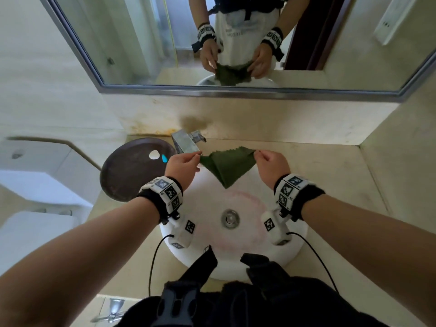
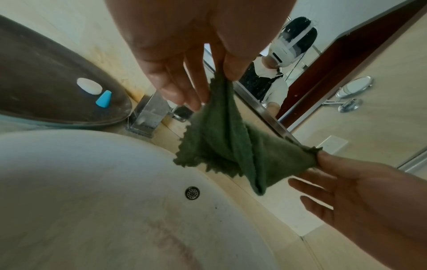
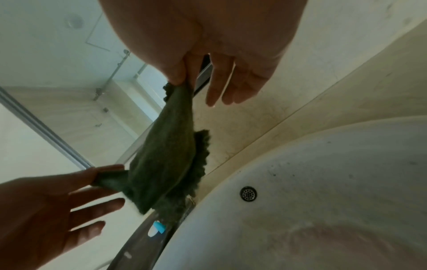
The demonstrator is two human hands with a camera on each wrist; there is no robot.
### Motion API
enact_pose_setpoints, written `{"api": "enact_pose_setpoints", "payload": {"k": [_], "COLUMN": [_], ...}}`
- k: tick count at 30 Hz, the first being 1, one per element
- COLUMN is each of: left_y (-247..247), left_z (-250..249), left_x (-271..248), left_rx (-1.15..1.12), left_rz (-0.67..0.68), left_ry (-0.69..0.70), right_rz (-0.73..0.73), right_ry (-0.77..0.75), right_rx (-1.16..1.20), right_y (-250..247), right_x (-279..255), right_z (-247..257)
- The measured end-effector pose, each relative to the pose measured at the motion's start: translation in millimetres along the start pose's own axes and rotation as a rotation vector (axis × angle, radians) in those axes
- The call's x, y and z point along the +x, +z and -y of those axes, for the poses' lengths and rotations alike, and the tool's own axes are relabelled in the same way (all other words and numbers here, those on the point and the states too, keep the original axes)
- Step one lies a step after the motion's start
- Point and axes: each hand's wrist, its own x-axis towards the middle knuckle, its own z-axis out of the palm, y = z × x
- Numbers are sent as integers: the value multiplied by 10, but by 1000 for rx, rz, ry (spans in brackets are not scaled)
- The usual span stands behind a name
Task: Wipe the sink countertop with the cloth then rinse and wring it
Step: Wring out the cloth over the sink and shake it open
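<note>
cloth (image 1: 227, 166): dark green, held up by 2 corners, centre of head view, above far rim of basin; hangs in a V, low tip pointing down over the bowl. Not touching basin or table.
L hand (image 1: 180, 164): thumb + forefinger fingers pinch the cloth's L corner; other fingers (image 2: 184, 91) hang loose, fairly straight (L wrist view).
R hand (image 1: 271, 164): same, pinches R corner betw. thumb + forefinger; rest of fingers spread, holding nothing.
basin (image 1: 296, 253): white round bowl, lower centre; drain (image 1: 230, 218) mid-bowl, pinkish ring stain around it. Can't see any standing water.
tap (image 1: 186, 142): metal, just behind the cloth, upper centre; no water seen running.
table (image 1: 330, 175): beige stone top round the basin; stains by back wall near tap.
tray (image 1: 127, 171): dark round tray, left of basin, w/ white soap + small blue bit on it.
step (my read): cloth opened/spread out over basin. Can't tell wet or dry, so either pre-wipe or start of rinse.
next needs: if rinse, free one hand for the tap, bring cloth under spout, then bunch + twist w/ both hands over bowl. If wipe, fold, lay flat on table.
</note>
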Motion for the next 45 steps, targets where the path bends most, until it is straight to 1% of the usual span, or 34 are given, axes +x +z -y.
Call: {"api": "enact_pose_setpoints", "payload": {"k": [2,4,6,8,10,13,14,15,16,18,20,22,24,26,27,29,31,33,35,36,38,40,42,43,44,45], "left_y": [-54,-86,-104,-113,-115,-82,-55,-30,-2,24,35,39,43,60,72,82,88,99,121,140,165,178,155,131,99,69], "left_z": [-29,-81,-160,-227,-247,-286,-303,-323,-334,-381,-408,-440,-453,-449,-435,-407,-354,-312,-309,-307,-283,-213,-154,-140,-140,-163], "left_x": [56,103,137,148,151,91,62,33,27,34,50,40,42,72,104,118,116,100,71,61,60,110,170,198,213,203], "left_rx": [69,219,297,305,304,303,279,262,261,231,153,48,-29,-89,-129,-204,-244,-230,-154,-90,-7,20,46,34,-15,-108], "left_rz": [-8,11,62,139,242,510,580,617,617,563,531,551,569,530,495,450,480,581,677,681,636,582,492,442,407,398], "left_ry": [57,137,179,173,162,155,145,149,158,178,197,254,287,237,192,77,17,53,95,100,82,25,-25,-55,-105,-165], "right_rz": [-22,-24,-12,14,87,215,224,211,187,148,148,230,356,405,382,309,318,383,407,413,422,390,314,274,261,286], "right_ry": [7,-1,-10,-22,-28,-29,-41,-59,-75,-82,-86,-94,-155,-240,-252,-159,-58,-39,-24,-5,11,22,30,-3,-63,-125], "right_rx": [15,50,103,147,223,332,339,322,294,243,238,218,42,-136,-159,-64,85,166,292,380,507,544,470,353,185,-1], "right_y": [-14,-13,1,12,20,36,53,72,79,59,39,6,-1,31,58,62,57,48,41,28,3,-12,-22,-16,2,33], "right_x": [30,40,47,45,35,-35,-49,-51,-52,-43,-38,-60,-72,-84,-63,-33,-6,-10,-41,-62,-86,-81,-84,-96,-111,-128], "right_z": [48,136,251,364,452,606,648,685,719,749,751,766,749,737,720,723,722,730,744,756,773,736,629,562,482,402]}}
